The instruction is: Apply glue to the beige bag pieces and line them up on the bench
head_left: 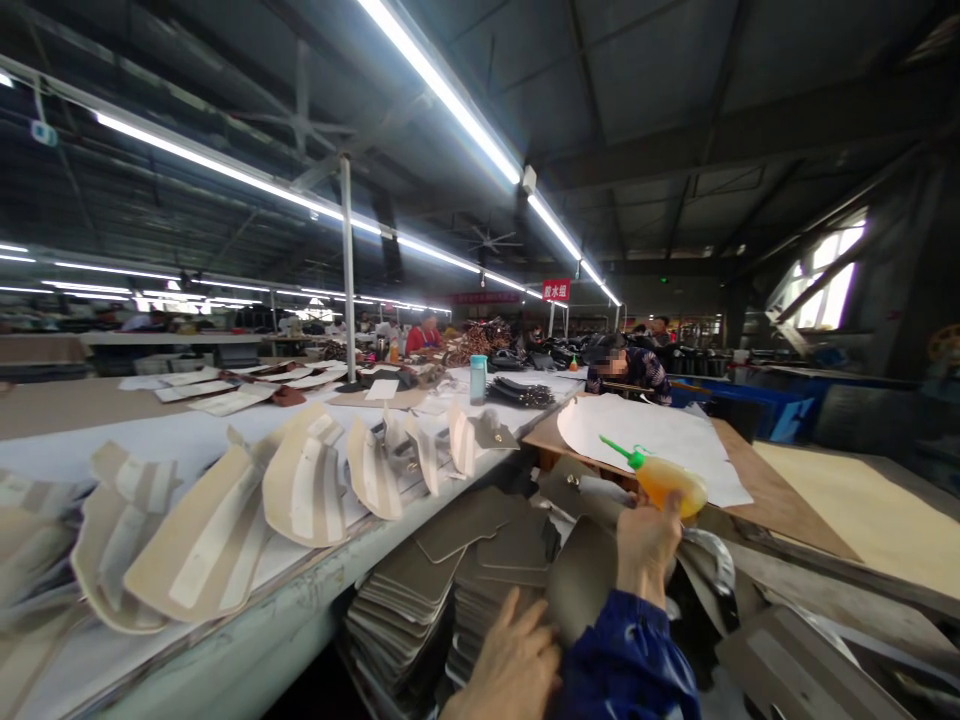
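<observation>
My right hand is closed around a squeeze bottle of yellow liquid. The bottle lies tilted, its green nozzle pointing up and to the left, above the edge of a paper-covered board. Lower down, my left hand has its fingers spread over stacked grey-brown flat panels. Whether it touches them I cannot tell. Beside the hands, more panels lie loosely overlapped. Several curved beige pieces with white strips stand in a row on the long table to the left.
The long table's rounded edge runs diagonally past my left side. A teal bottle and a dark stack of pieces stand farther back. White paper covers a brown board on the right. Another person leans over behind it.
</observation>
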`<state>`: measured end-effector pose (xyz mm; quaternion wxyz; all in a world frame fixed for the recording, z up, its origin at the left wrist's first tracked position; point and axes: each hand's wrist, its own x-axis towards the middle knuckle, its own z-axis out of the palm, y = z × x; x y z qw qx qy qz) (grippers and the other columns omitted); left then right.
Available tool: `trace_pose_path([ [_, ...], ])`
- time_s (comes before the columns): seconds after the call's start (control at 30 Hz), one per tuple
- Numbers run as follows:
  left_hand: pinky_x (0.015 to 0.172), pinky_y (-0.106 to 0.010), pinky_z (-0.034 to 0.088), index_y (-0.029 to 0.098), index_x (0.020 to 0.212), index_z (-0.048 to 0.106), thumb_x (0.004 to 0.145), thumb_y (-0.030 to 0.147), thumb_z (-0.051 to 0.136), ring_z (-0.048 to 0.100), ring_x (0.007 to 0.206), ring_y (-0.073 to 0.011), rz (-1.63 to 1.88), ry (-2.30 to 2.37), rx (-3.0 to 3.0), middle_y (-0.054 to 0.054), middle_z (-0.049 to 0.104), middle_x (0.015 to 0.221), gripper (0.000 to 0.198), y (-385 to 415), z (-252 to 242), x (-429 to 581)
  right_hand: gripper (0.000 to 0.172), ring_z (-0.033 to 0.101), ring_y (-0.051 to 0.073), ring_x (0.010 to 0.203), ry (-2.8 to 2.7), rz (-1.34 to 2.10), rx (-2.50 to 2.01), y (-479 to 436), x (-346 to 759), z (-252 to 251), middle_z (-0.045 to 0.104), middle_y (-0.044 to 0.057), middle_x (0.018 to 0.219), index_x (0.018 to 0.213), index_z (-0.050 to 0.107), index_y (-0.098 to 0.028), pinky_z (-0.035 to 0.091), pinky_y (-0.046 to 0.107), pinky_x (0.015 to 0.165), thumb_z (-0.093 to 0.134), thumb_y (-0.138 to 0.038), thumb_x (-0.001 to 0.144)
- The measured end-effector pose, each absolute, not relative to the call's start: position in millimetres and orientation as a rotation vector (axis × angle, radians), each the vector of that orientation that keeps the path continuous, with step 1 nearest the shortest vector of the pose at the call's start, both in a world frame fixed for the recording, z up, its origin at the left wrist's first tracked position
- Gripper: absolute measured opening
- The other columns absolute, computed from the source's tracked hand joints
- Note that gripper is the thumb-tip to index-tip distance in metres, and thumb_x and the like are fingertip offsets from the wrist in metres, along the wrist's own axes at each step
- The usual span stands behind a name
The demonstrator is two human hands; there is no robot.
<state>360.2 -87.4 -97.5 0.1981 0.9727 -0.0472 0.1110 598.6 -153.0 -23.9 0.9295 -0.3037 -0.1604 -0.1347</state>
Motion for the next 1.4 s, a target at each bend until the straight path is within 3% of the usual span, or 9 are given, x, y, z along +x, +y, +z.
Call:
trace_pose_path([
  [0.2,0.118,-0.052,0.029,0.018,0.127,0.064,0.089,0.028,0.062,0.052,0.133,-0.0311,0.479,-0.013,2.562,-0.016,0.068,0.129,0.04,-83.5,-98.1,356.6,0.048,0.058,0.02,0.097,-0.518,-0.184,-0.317,-188.6,566.2,15.6,0.057,0.009,0.118,0.121,0.056,-0.017,0.05,0.037,0.08,0.053,-0.055,0.093],
  [0.33,0.1,-0.032,0.052,0.02,0.135,0.056,0.101,0.028,0.036,0.068,0.114,-0.0216,0.719,0.291,2.378,-0.012,0.072,0.124,0.04,-69.0,-90.2,340.0,0.048,0.057,0.02,0.094,-0.554,-0.037,-0.28,-196.0,544.4,31.2,0.058,0.008,0.113,0.118,0.06,-0.018,0.047,0.034,0.074,0.06,-0.055,0.087],
  [0.4,0.107,-0.036,0.048,0.015,0.148,0.037,0.1,0.024,0.037,0.059,0.127,-0.0236,0.862,0.412,2.327,-0.016,0.063,0.137,0.049,-60.1,-81.1,329.6,0.052,0.057,0.02,0.092,-0.54,0.06,-0.298,-195.4,536.5,36.8,0.059,0.007,0.108,0.115,0.062,-0.019,0.046,0.035,0.072,0.068,-0.055,0.079],
  [0.53,0.12,-0.055,0.024,0.025,0.157,0.007,0.083,-0.002,0.053,0.011,0.152,-0.0309,1.291,0.373,2.608,-0.012,0.015,0.166,0.092,-55.7,-46.7,311.8,0.052,0.059,0.02,0.09,-0.523,0.266,-0.376,-188.1,519.6,47.2,0.061,0.007,0.108,0.114,0.064,-0.022,0.048,0.036,0.072,0.078,-0.051,0.073],
  [0.77,0.113,-0.067,0.029,0.028,0.146,0.041,0.089,0.002,0.045,0.016,0.151,-0.0364,1.28,-0.15,3.068,-0.014,0.028,0.162,0.063,-70.0,-15.0,310.5,0.055,0.061,0.018,0.083,-0.599,0.535,-0.47,-151.4,477.8,56.3,0.067,0.002,0.106,0.112,0.066,-0.027,0.055,0.032,0.067,0.084,-0.052,0.066],
  [0.93,0.113,-0.052,0.04,0.016,0.138,0.049,0.094,0.014,0.043,0.027,0.148,-0.032,1.14,-0.21,2.929,-0.009,0.046,0.154,0.045,-62.5,-46.2,310.2,0.05,0.064,0.019,0.098,-0.616,0.668,-0.511,-127.7,464.0,49.8,0.067,0.0,0.118,0.109,0.067,-0.032,0.058,0.035,0.077,0.084,-0.052,0.067],
  [1.17,0.116,-0.038,0.036,0.017,0.126,0.064,0.097,0.023,0.047,0.052,0.133,-0.025,1.266,0.272,1.748,-0.013,0.062,0.138,0.034,-67.2,-28.2,281.0,0.064,0.063,0.026,0.106,-0.604,0.614,-0.522,-136.7,466.3,57.7,0.066,0.002,0.122,0.116,0.064,-0.033,0.057,0.054,0.082,0.085,-0.059,0.061],
  [1.27,0.11,-0.042,0.042,0.013,0.117,0.07,0.087,0.039,0.067,0.059,0.126,-0.0323,1.147,0.446,1.041,-0.015,0.074,0.118,0.039,-66.0,-26.2,274.2,0.078,0.068,0.02,0.084,-0.592,0.457,-0.486,-147.3,456.5,68.3,0.068,0.001,0.111,0.115,0.066,-0.03,0.061,0.043,0.076,0.092,-0.057,0.047],
  [1.4,0.092,-0.04,0.056,0.006,0.118,0.066,0.083,0.03,0.073,0.071,0.104,-0.0326,0.916,0.241,0.525,-0.016,0.079,0.096,0.042,-61.6,-22.5,271.0,0.078,0.066,0.014,0.068,-0.665,0.385,-0.52,-150.7,437.9,70.0,0.07,0.0,0.099,0.111,0.069,-0.025,0.06,0.025,0.062,0.093,-0.056,0.044],
])
